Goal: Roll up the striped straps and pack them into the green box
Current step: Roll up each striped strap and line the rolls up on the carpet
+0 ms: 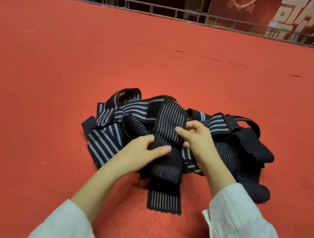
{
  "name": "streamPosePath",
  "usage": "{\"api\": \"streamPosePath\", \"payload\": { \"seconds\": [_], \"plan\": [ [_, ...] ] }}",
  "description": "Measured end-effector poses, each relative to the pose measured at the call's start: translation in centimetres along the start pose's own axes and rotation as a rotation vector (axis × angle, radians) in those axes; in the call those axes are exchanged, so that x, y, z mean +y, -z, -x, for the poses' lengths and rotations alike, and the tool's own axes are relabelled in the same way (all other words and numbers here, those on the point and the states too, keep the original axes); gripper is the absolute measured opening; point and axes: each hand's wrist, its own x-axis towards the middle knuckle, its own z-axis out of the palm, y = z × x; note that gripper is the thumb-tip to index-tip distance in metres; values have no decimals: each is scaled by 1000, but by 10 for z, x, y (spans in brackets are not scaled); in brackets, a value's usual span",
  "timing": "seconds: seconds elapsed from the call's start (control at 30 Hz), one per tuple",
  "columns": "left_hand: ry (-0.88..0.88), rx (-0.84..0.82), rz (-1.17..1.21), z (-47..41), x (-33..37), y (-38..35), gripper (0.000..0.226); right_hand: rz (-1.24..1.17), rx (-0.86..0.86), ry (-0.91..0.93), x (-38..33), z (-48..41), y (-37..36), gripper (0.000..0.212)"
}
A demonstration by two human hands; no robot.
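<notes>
Sprawling across the lower middle of the frame, a tangled pile of striped straps [109,132] lies on the red carpet [38,60]. Left of centre, the left hand [143,151] pinches one narrow-striped strap [169,124] at its lower part. That strap runs near-vertically in the frame, its upper end curling over the pile. Just right, the right hand [197,141] grips its edge, fingers curled.
</notes>
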Motion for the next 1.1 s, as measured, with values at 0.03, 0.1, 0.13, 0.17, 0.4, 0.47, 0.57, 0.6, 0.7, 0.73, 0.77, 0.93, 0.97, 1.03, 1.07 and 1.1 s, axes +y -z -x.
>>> {"api": "streamPosePath", "payload": {
  "seconds": [0.03,0.1,0.13,0.17,0.4,0.47,0.57,0.6,0.7,0.73,0.77,0.93,0.97,1.03,1.07,1.1],
  "plan": [
    [21,100,21,-3,2,3,29,1,-38,-20,-1,5,0,24],
    [78,247,150,-13,6,8,42,30,-165,-61,3,16,3,28],
    [100,284,213,-18,9,10,43,57,-229,-80,6,22,5,30],
    [122,303,244,-23,11,10,41,82,-277,-100,8,27,7,31],
    [152,245,299,-24,4,-5,21,-42,-84,-166,14,36,15,22],
    [137,213,316,-16,6,-6,14,-168,-18,-173,11,34,13,35],
    [91,171,289,-11,1,-4,23,-130,23,-151,10,32,5,41],
    [67,163,275,-10,0,-4,26,-97,30,-139,12,31,1,44],
    [9,147,229,-7,-1,-2,21,-77,46,-145,17,32,-7,42],
    [-10,134,234,-5,-2,-2,19,-96,49,-143,17,32,-8,37],
    [-23,121,244,-4,-2,-3,19,-119,51,-146,17,32,-8,36],
    [-80,95,281,4,-6,-2,26,-58,83,-65,14,34,-3,14],
    [-85,88,283,5,-5,-2,27,-38,82,-32,14,36,-3,11],
    [-90,89,292,6,-5,-1,27,-18,66,43,17,37,-3,16],
    [-92,93,283,6,-5,0,26,-16,44,71,18,38,-2,18],
    [-94,102,260,6,-4,1,25,-9,20,87,19,40,-2,19]
  ]
}}
